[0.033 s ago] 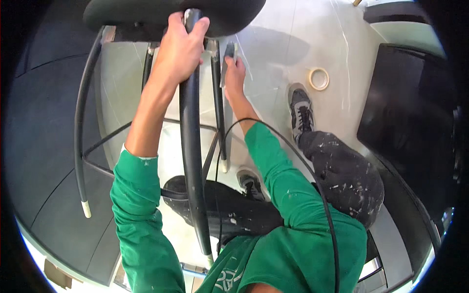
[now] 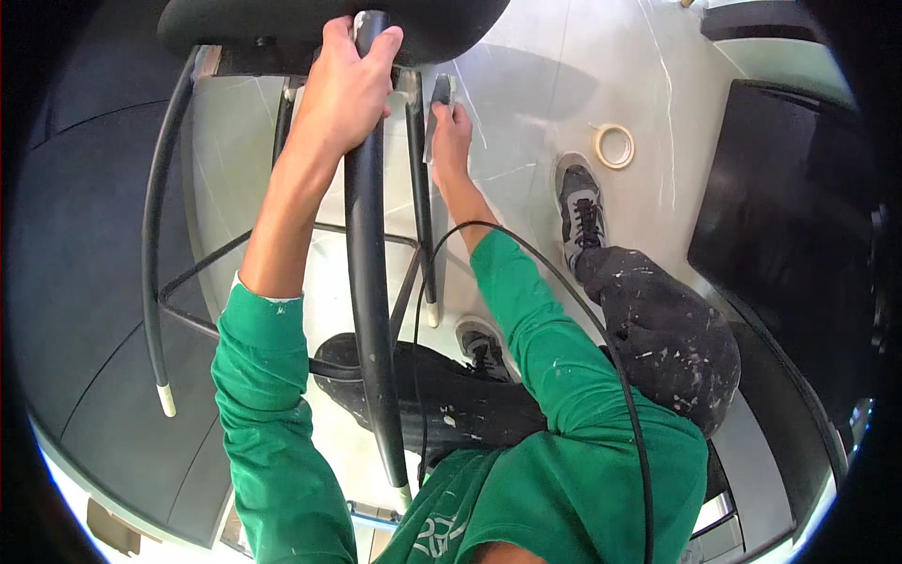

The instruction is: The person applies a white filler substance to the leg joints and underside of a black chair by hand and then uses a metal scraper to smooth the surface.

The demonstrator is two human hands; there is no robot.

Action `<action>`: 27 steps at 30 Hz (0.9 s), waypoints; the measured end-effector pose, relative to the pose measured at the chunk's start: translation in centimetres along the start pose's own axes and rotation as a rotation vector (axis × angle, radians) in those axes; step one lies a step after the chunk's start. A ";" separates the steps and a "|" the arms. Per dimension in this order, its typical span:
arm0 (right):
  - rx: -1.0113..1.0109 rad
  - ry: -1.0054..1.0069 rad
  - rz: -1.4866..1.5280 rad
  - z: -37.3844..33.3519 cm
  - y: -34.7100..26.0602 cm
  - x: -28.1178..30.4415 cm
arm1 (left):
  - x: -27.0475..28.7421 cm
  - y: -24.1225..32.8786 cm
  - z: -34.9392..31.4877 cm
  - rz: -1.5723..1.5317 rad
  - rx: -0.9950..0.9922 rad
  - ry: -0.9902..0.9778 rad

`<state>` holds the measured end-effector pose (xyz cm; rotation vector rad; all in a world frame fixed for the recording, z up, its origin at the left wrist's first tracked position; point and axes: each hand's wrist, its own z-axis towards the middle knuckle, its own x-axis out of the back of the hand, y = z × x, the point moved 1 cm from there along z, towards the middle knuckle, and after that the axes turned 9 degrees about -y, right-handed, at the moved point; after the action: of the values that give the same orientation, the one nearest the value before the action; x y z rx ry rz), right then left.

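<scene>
A black stool stands partly under my hands, its dark round seat [image 2: 329,38] at the top of the view. My left hand [image 2: 349,89] is closed around the upper end of the nearest black stool leg [image 2: 366,254], the thumb on its right side. To the right of another leg, my right hand [image 2: 451,136] is closed on a flat grey-black hand tool [image 2: 441,91]. The fingers cover part of the tool, so its exact kind does not show. Pale tips cap the legs, and a ring-shaped footrest [image 2: 205,273] joins them.
A roll of cream tape [image 2: 614,147] lies on the pale tiled floor beyond my shoe [image 2: 583,207]. Black cable [image 2: 601,329] loops across my right arm. Dark panels [image 2: 103,235] line the left side, and a black glossy block [image 2: 789,188] stands at the right.
</scene>
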<state>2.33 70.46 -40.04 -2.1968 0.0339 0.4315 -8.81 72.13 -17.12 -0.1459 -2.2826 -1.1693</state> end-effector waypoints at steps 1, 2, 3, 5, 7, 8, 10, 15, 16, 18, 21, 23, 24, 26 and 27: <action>0.015 -0.010 0.016 0.2 -0.1 -0.6 | 0.2 0.1 0.0 -0.017 0.006 0.009; 0.017 -0.018 0.019 -0.1 -0.1 -0.8 | 0.3 0.1 0.0 -0.033 0.012 0.019; 0.062 0.000 -0.099 -0.9 0.0 -0.8 | 0.2 0.0 -0.3 -0.053 0.010 0.030; 0.104 0.014 -0.139 -0.2 0.4 -0.7 | 0.0 0.8 -0.3 -0.050 0.002 0.039; 0.212 0.061 -0.236 0.0 0.7 -1.0 | 0.0 1.1 -0.5 -0.058 0.015 0.038; 0.299 0.108 -0.333 -0.7 0.8 -1.4 | 0.1 0.8 -0.6 -0.066 0.027 0.041; 0.367 0.119 -0.339 -0.8 0.8 -1.9 | 0.5 0.8 -0.6 -0.057 0.034 0.014; 0.403 0.152 -0.472 -0.3 1.4 -3.2 | 0.4 0.9 -0.7 -0.070 0.033 -0.012; 0.435 0.154 -0.494 0.2 1.5 -3.2 | 0.2 1.1 -0.6 -0.073 0.021 0.009; 0.479 0.168 -0.503 1.3 1.5 -3.0 | -0.2 1.3 -0.4 -0.080 0.004 0.029; 0.635 0.209 -0.680 1.1 1.8 -3.1 | -0.1 0.9 -0.3 -0.049 0.016 0.046; 0.618 0.194 -0.684 0.2 2.2 -3.0 | 0.0 0.7 -0.4 -0.042 -0.001 0.049; 0.619 0.191 -0.684 0.0 2.2 -3.0 | 0.0 0.7 -0.4 -0.042 0.000 0.051; 0.556 0.169 -0.614 -0.1 2.3 -2.7 | -0.2 0.9 -0.3 -0.060 -0.006 0.053; 0.557 0.173 -0.616 0.0 2.2 -2.4 | -0.3 1.0 -0.3 -0.061 -0.009 0.050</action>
<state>-0.31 68.84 -40.96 -1.5796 -0.3761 -0.1115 -8.12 72.59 -16.41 -0.0502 -2.2527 -1.2005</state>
